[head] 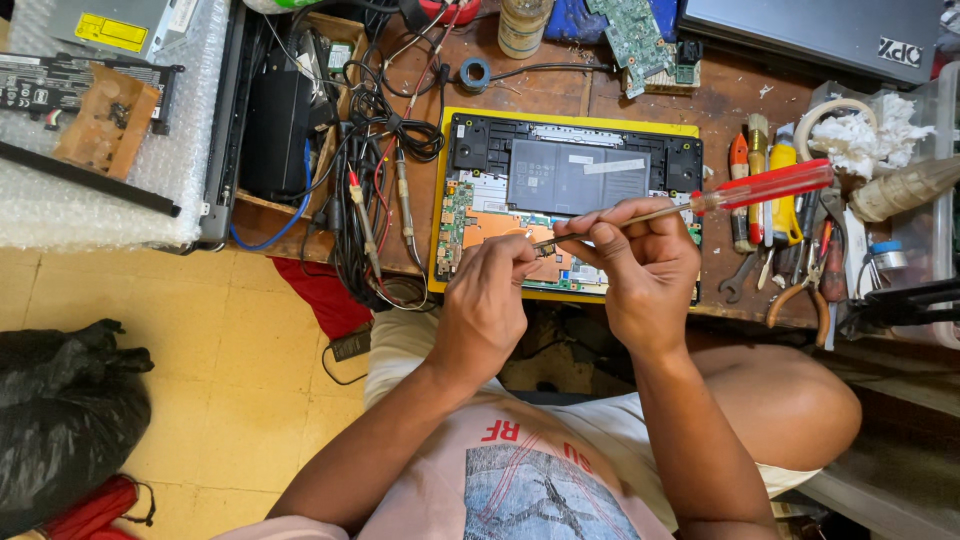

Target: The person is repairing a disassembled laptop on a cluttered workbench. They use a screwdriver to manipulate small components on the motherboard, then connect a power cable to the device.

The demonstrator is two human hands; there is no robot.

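Observation:
An opened laptop base (575,175) with its grey battery and green circuit board lies on a yellow mat (437,200) at the desk's front edge. My right hand (640,265) grips a screwdriver with a clear red handle (765,187), its shaft pointing left toward my other hand. My left hand (490,295) pinches a small dark part (545,243) at the screwdriver's tip, just above the board's lower edge. Both hands hover over the laptop's near side.
Black and red cables and probes (370,190) tangle to the left of the mat. Hand tools (780,230) lie to the right, beside a clear box of white rags (870,135). Bubble wrap (100,180) with parts sits far left. A black bag (60,410) is on the floor.

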